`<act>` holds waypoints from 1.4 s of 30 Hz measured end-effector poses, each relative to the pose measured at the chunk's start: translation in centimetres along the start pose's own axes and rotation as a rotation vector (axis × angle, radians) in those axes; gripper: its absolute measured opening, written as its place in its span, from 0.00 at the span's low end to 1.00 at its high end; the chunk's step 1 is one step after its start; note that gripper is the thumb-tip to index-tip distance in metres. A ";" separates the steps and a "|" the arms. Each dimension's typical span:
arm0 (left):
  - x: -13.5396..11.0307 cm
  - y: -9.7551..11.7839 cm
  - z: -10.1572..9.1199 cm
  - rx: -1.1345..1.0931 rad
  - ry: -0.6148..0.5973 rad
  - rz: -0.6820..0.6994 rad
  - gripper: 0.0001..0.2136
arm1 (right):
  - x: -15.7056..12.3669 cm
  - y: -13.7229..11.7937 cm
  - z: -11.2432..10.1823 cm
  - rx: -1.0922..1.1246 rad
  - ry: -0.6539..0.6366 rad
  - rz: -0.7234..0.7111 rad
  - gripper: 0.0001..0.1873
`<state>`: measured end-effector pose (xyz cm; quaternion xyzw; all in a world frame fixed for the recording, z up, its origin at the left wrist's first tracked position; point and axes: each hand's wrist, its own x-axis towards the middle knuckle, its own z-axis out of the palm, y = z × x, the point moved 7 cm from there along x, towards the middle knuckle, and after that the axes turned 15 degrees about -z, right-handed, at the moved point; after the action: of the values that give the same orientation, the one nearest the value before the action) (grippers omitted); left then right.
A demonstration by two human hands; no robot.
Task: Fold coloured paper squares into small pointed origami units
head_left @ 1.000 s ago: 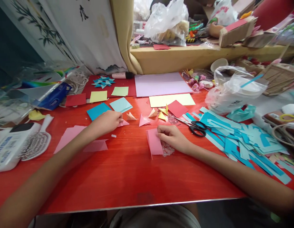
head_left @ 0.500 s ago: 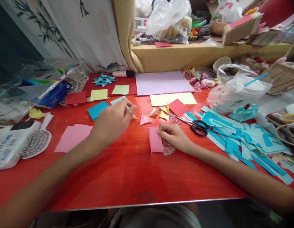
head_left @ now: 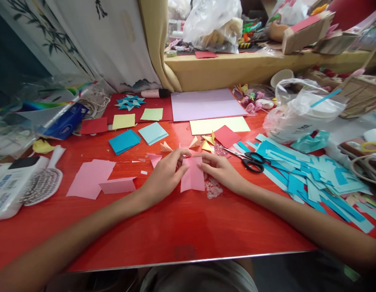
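A small pink sheet of paper (head_left: 192, 178), creased down its middle, is held upright just above the red table (head_left: 188, 231). My left hand (head_left: 163, 174) grips its left edge between thumb and fingers. On the opposite edge, my right hand (head_left: 218, 168) pinches it the same way. Beside my left forearm lies a folded pink paper (head_left: 117, 185), next to a stack of flat pink sheets (head_left: 90, 176). Small folded pieces, among them a pink one (head_left: 153, 159), a peach one (head_left: 166, 147) and a yellow one (head_left: 207, 145), sit beyond my hands.
Black-handled scissors (head_left: 251, 160) lie right of my right hand, by a heap of blue paper strips (head_left: 315, 174). Blue squares (head_left: 124, 142) and pale blue squares (head_left: 153, 133) are behind my left hand. A hairbrush (head_left: 43, 182) is at the left, a plastic bag (head_left: 306, 113) at the right.
My left hand has come down and right onto the pink paper, which both hands now hold and which has opened out along its crease. The head view has shifted slightly.
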<state>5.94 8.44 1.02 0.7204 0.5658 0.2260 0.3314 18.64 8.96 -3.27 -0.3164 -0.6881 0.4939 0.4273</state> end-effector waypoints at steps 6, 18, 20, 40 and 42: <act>0.6 -1.6 0.4 -0.224 -0.016 -0.086 0.09 | 0.0 0.1 -0.3 -0.028 -0.015 -0.014 0.18; -0.1 -0.9 -1.3 -0.156 0.297 0.058 0.04 | -1.3 1.0 0.8 0.399 0.237 0.132 0.13; -0.8 0.2 -1.5 -0.022 0.370 0.255 0.03 | -1.3 1.2 0.8 0.430 0.256 0.155 0.12; -3.0 0.5 1.5 0.417 0.393 0.873 0.07 | -1.1 1.2 0.3 0.334 0.219 0.130 0.11; -2.9 0.5 1.5 0.409 0.388 0.877 0.07 | -1.0 1.1 0.2 0.321 0.220 0.133 0.11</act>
<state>6.54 5.21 0.56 0.8846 0.2946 0.3577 -0.0531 18.87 8.33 -4.64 -0.3410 -0.5271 0.5869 0.5113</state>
